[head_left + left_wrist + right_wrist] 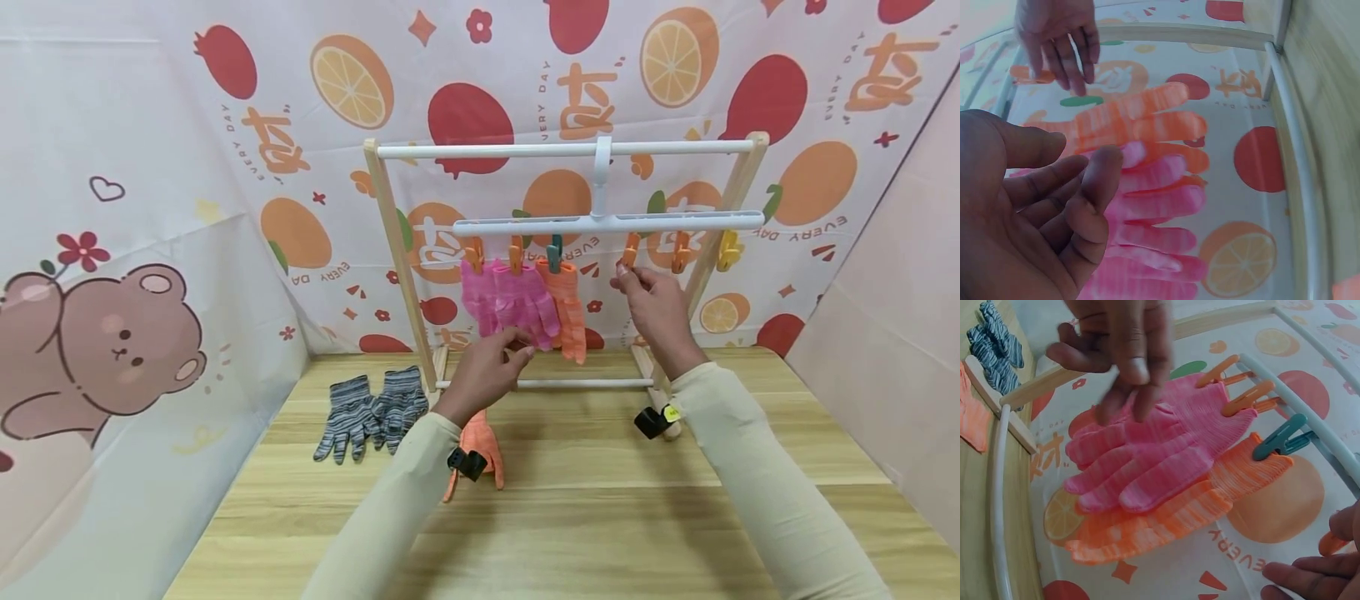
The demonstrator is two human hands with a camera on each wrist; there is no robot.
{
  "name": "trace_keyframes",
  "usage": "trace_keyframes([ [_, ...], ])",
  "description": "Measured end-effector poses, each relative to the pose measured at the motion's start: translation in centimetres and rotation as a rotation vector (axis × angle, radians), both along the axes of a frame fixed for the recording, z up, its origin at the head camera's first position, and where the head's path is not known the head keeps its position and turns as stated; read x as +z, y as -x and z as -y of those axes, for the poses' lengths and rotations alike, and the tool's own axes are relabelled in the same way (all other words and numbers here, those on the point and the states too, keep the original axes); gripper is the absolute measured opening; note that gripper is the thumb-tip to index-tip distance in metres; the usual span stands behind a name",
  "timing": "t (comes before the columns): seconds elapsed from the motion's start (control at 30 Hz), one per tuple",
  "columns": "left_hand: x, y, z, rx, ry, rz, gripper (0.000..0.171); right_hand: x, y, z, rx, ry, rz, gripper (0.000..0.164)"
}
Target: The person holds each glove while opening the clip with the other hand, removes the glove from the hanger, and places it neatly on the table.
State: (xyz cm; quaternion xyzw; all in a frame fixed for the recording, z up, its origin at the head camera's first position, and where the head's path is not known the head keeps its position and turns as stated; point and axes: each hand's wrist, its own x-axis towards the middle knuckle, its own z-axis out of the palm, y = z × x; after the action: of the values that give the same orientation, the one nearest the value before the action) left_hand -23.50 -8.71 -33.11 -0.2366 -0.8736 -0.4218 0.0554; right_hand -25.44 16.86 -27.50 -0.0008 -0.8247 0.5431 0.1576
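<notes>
My right hand (656,307) pinches the lower end of an orange clothespin (632,248) hanging from the white hanger (675,222); thumb and fingers also show around this clothespin (1332,544) in the right wrist view. My left hand (483,367) holds nothing, its fingers loosely bent in front of the hung gloves. Two pink gloves (525,300) hang overlapping by their cuffs from orange clothespins (516,254). Beside them an orange glove (572,321) hangs from a teal clothespin (1282,437). Another orange glove (482,446) lies on the table, partly hidden by my left forearm.
The hanger hooks over the top bar (487,151) of a wooden rack. Farther right on it are another orange clothespin (681,252) and a yellow one (728,250). Grey striped gloves (352,417) lie on the table (600,517) at left. A printed cloth stands behind.
</notes>
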Motion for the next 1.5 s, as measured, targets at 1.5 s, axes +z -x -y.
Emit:
trace_keyframes([
  [1.5, 3.1, 1.3, -4.9, 0.051, -0.046, -0.122, 0.046, 1.3, 2.2, 6.3, 0.23, 0.113, -0.137, 0.045],
])
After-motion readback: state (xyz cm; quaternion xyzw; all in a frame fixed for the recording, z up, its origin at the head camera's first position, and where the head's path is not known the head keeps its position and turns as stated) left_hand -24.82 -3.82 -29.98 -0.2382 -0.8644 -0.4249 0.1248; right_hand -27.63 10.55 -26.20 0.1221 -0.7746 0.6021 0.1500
